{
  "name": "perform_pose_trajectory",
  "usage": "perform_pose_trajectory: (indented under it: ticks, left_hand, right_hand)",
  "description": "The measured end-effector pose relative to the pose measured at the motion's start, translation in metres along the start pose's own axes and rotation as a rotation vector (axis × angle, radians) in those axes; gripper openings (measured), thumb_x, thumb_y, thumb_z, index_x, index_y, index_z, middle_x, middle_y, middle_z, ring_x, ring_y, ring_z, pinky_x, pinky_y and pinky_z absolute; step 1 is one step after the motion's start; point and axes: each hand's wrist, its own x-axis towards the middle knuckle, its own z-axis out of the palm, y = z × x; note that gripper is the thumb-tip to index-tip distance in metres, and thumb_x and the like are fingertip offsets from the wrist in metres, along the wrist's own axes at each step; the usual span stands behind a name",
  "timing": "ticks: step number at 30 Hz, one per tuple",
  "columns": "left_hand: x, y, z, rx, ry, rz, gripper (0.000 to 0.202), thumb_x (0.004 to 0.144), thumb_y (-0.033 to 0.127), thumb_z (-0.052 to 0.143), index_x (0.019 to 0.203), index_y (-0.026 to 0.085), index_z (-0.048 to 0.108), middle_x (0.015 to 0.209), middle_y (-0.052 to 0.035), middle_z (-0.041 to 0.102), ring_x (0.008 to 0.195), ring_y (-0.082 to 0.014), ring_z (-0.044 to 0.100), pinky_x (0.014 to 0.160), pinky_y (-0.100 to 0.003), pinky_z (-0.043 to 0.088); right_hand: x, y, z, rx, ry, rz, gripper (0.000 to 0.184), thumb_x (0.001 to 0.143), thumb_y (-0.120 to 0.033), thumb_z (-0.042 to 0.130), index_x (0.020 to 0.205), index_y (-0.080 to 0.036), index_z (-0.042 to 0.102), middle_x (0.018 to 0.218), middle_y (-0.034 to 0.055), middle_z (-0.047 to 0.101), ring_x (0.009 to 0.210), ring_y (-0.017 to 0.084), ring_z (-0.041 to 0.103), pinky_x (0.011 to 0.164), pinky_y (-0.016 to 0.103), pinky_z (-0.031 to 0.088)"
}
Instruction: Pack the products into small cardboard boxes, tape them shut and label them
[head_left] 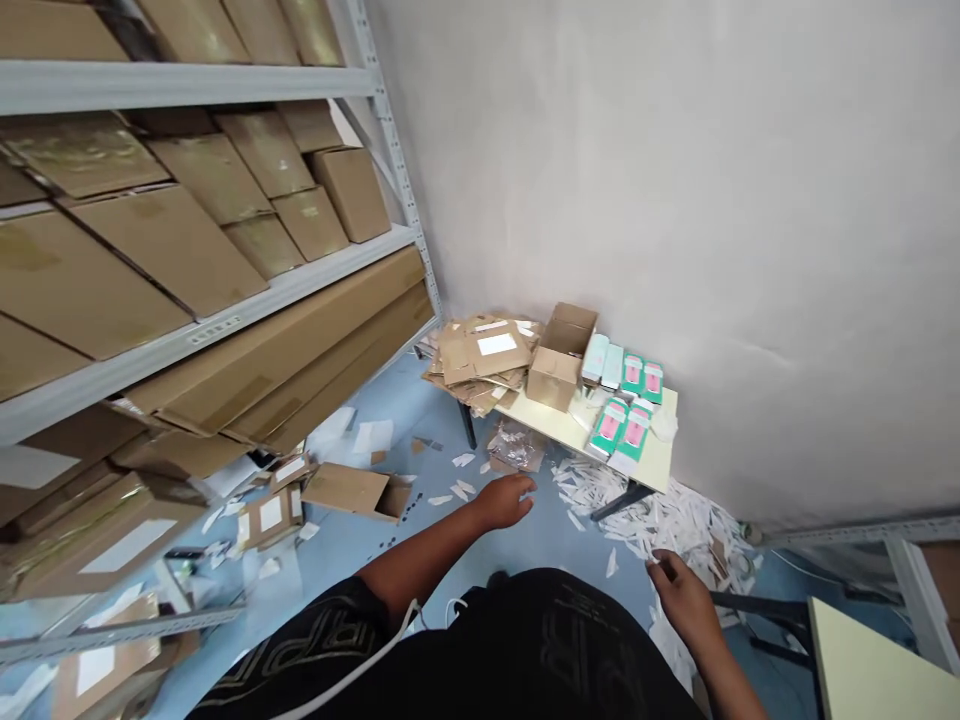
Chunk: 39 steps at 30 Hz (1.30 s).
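My left hand [506, 502] hangs over the blue floor in front of the low table, fingers loosely bent and apart, with nothing in it. Lower on the right, my right hand [681, 595] hangs over the paper scraps, its thumb and forefinger apart and no held thing visible. Beyond both hands is a cream table [555, 425]. On it stand an open cardboard box [553, 378], a pile of flattened cardboard [465, 362], green-and-pink packets [634, 432] and pale blue-white packs [604, 362]. Neither hand touches these things.
Metal shelving [300, 270] full of cardboard boxes rises on the left. An open carton [349, 490] lies on the floor, and a box with clear plastic [517, 445] is under the table. White paper scraps [697, 520] cover the floor; another table [877, 660] stands at lower right.
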Motion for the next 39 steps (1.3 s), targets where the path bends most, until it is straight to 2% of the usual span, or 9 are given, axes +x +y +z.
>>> perform_pose_trajectory:
  ticks: [6,9,12,18,24,27,33,36,39]
  left_hand:
    - [0.045,-0.069,-0.086,0.209,0.277,-0.276,0.032,0.096,0.032,0.052,0.122,0.019,0.067,0.123,-0.0122,0.069,0.115,-0.0281,0.061,0.099,-0.037,0.048]
    - [0.079,-0.103,-0.126,0.283,0.314,-0.35,0.038,0.095,0.027,0.053,0.13,0.016,0.062,0.126,-0.0145,0.066,0.122,-0.0296,0.057,0.106,-0.039,0.043]
    - [0.115,-0.134,-0.151,0.313,0.294,-0.397,0.055,0.09,0.022,0.058,0.144,0.016,0.052,0.143,-0.0178,0.057,0.136,-0.0327,0.047,0.114,-0.044,0.035]
    - [0.18,-0.171,-0.158,0.349,0.167,-0.534,0.091,0.08,0.015,0.067,0.162,0.018,0.027,0.169,-0.0208,0.023,0.154,-0.0407,0.021,0.12,-0.059,0.022]
    - [0.221,-0.191,-0.148,0.399,0.12,-0.547,0.084,0.09,0.02,0.055,0.165,0.021,0.018,0.171,-0.0185,0.017,0.158,-0.0373,0.012,0.122,-0.061,0.013]
    - [0.23,-0.199,-0.152,0.44,0.091,-0.497,0.076,0.092,0.019,0.052,0.163,0.017,0.024,0.169,-0.021,0.02,0.157,-0.0381,0.016,0.123,-0.059,0.011]
    - [0.23,-0.203,-0.17,0.462,0.08,-0.398,0.056,0.094,0.016,0.05,0.15,0.016,0.046,0.156,-0.0223,0.045,0.144,-0.0353,0.041,0.117,-0.052,0.03]
    - [0.22,-0.204,-0.184,0.464,0.104,-0.334,0.05,0.096,0.016,0.048,0.145,0.017,0.051,0.146,-0.0187,0.057,0.137,-0.0311,0.05,0.113,-0.046,0.038]
    - [0.202,-0.208,-0.206,0.457,0.151,-0.265,0.048,0.097,0.014,0.045,0.144,0.015,0.053,0.145,-0.0176,0.058,0.137,-0.0291,0.051,0.115,-0.042,0.037]
  right_hand:
    - [0.046,-0.047,0.022,-0.025,-0.098,-0.105,0.05,0.083,-0.065,0.053,0.104,-0.023,0.071,0.084,0.0042,0.075,0.077,0.025,0.069,0.074,0.033,0.051]
    - [0.079,-0.073,0.032,-0.026,-0.155,-0.171,0.048,0.083,-0.063,0.053,0.1,-0.023,0.071,0.081,0.0038,0.074,0.075,0.025,0.068,0.073,0.033,0.051]
    - [0.117,-0.101,0.041,-0.015,-0.208,-0.25,0.046,0.085,-0.061,0.053,0.101,-0.022,0.07,0.082,0.0038,0.073,0.074,0.024,0.067,0.072,0.034,0.05]
    - [0.19,-0.148,0.041,0.051,-0.29,-0.349,0.043,0.089,-0.057,0.053,0.106,-0.022,0.07,0.081,0.0023,0.071,0.07,0.022,0.065,0.071,0.033,0.051]
    - [0.251,-0.176,0.027,0.062,-0.396,-0.378,0.041,0.09,-0.056,0.054,0.108,-0.023,0.07,0.087,0.0045,0.073,0.077,0.024,0.067,0.073,0.034,0.052]
    - [0.27,-0.181,0.026,0.046,-0.421,-0.369,0.04,0.09,-0.055,0.054,0.11,-0.023,0.069,0.091,0.0054,0.073,0.08,0.024,0.068,0.076,0.035,0.052]
    - [0.271,-0.192,0.041,0.086,-0.4,-0.359,0.04,0.091,-0.056,0.054,0.107,-0.023,0.069,0.085,0.0048,0.072,0.08,0.025,0.068,0.077,0.035,0.053]
    - [0.257,-0.199,0.057,0.095,-0.356,-0.339,0.04,0.09,-0.056,0.055,0.107,-0.023,0.07,0.086,0.0044,0.073,0.077,0.024,0.068,0.075,0.035,0.053]
    - [0.235,-0.211,0.076,0.096,-0.299,-0.293,0.04,0.09,-0.056,0.054,0.107,-0.023,0.069,0.083,0.003,0.072,0.073,0.023,0.067,0.071,0.034,0.053]
